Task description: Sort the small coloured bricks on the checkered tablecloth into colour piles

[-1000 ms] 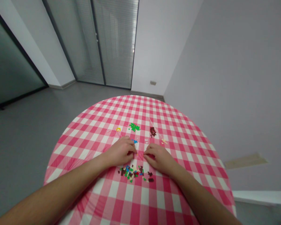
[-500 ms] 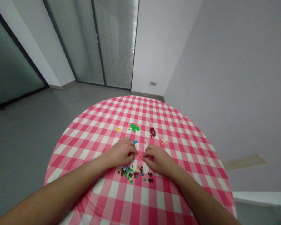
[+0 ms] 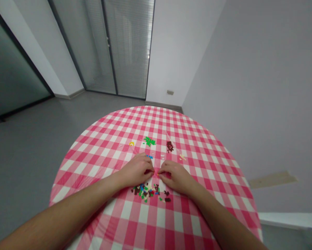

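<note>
My left hand (image 3: 138,170) rests low over the table, thumb and fingers pinched together; whatever is between them is too small to make out. Facing it across a narrow gap, my right hand (image 3: 178,176) pinches a tiny orange piece (image 3: 158,174) at its fingertips. Just below both hands lies a mixed pile of small toy bricks (image 3: 148,192) in brown, green, blue, white and red. A few blue bricks (image 3: 150,157) lie beyond my left fingers, partly hidden by the hand.
Farther out on the checked tablecloth (image 3: 145,222) are green bricks (image 3: 149,141), dark brown bricks (image 3: 169,146), yellow bricks (image 3: 132,143) and cream bricks (image 3: 182,157), each in its own group. A wall (image 3: 262,86) stands to the right of the round table.
My left fingertips have moved slightly right, closer to my right ones. The right hand and the brick groups look the same.
</note>
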A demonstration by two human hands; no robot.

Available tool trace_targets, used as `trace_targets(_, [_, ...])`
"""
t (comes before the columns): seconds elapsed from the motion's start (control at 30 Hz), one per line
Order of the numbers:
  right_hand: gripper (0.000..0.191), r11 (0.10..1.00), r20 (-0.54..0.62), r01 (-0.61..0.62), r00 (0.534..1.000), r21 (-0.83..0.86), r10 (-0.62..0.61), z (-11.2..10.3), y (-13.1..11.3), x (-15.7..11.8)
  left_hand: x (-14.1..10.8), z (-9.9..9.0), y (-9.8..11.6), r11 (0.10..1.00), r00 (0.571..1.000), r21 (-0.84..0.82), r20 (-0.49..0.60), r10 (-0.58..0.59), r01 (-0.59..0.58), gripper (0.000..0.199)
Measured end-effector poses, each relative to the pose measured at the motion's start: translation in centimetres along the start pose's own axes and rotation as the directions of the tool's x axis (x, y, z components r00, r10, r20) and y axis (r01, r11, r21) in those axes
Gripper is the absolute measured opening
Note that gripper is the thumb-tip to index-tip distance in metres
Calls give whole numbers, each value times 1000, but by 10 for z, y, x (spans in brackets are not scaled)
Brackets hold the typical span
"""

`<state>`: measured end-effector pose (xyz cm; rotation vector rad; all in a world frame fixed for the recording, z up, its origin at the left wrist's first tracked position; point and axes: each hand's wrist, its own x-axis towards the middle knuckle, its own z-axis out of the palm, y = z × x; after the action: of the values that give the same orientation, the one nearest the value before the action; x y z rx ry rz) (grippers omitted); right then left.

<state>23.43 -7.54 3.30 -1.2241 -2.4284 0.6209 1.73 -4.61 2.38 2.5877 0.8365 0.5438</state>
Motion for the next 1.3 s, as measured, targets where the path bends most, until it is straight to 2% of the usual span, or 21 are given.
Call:
trace_targets(0.27, [13, 996, -2, -21, 1000, -81, 21, -1, -3, 0, 0, 1, 1, 1000, 1000, 3, 1, -2, 2, 14])
trace_targets(0.5, [15, 922, 131, -47, 986, -385, 105, -13, -8, -1, 2, -2, 3, 1000, 1000, 9, 16, -11, 10, 13])
trace_targets(0.63, [16, 894, 194, -30, 972, -446, 130, -14, -18, 2, 2, -2, 3, 1000, 1000, 22, 18, -14, 14, 13])
trace_targets(0.87, [21, 924, 215, -28, 970, -381, 118, -17, -20, 1, 1, -1, 3, 1000, 1000, 22, 16, -18, 17, 14])
trace_targets(1.1, [16, 964, 147, -49, 985, -262, 90, -18, -5, -4, 1, -2, 4, 1000, 1000, 16, 16, -12, 12, 14])
trace_targets(1.3, [16, 981, 109, -65, 990, -180, 86, -13, -6, -2, 2, -2, 5, 999, 1000, 33, 21, -10, 9, 14])
